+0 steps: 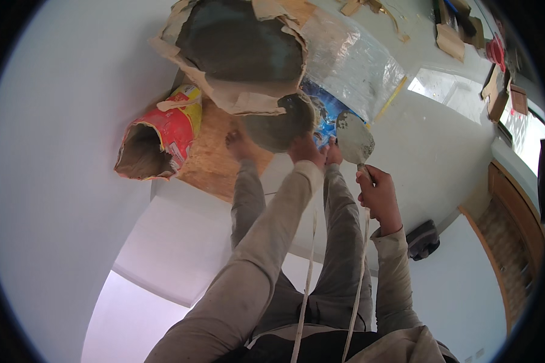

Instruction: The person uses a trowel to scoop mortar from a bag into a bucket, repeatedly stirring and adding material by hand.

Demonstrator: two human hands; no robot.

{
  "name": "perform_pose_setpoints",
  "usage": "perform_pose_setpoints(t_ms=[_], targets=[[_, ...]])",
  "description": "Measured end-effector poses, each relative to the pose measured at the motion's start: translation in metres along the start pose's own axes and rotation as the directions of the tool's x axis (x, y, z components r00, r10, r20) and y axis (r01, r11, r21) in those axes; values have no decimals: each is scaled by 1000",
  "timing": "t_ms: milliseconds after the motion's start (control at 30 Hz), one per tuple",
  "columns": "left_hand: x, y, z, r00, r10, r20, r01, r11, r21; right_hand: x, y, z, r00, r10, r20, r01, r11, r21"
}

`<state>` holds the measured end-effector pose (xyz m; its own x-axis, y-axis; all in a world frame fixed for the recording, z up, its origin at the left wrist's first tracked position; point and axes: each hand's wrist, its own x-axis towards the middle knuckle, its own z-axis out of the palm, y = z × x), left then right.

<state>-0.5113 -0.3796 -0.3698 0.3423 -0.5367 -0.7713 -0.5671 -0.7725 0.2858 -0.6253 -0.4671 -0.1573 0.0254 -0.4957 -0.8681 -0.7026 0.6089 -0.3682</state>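
Observation:
My left hand grips the near rim of a round pan, which is dark grey inside. In my right hand is the handle of a trowel, its rounded blade pointing away from me and smeared with grey mortar. Beyond the pan stands a large torn-open paper sack with dark grey material inside. The sack's ragged lower edge covers the pan's far side. On the left a red and yellow bag lies with its mouth facing me.
A brown board lies under my left foot. Clear plastic sheeting and a blue printed sheet spread right of the sack. Cardboard scraps lie at the upper right. A white wall rises on the left. Two cords hang before me.

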Motion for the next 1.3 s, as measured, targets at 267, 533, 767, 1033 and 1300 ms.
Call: perform_pose_setpoints(t_ms=[267,533,767,1033,1300], targets=[[52,-86,-93,972,-47,-230,99,971,218,6,32,-17,997,75,18,-76,996,41],[121,-97,-140,969,-23,-245,79,973,219,17,36,-1,991,128,39,-130,990,63],[131,-110,-133,971,-34,-235,70,987,144,9,15,-5,995,77,57,-80,995,62],[-163,-182,-122,783,-594,184,614,785,-79,-76,-73,-19,992,-97,-78,96,995,-11],[-251,-188,-114,738,-633,236,650,760,8,-67,-193,8,668,-727,161,676,501,-541]])
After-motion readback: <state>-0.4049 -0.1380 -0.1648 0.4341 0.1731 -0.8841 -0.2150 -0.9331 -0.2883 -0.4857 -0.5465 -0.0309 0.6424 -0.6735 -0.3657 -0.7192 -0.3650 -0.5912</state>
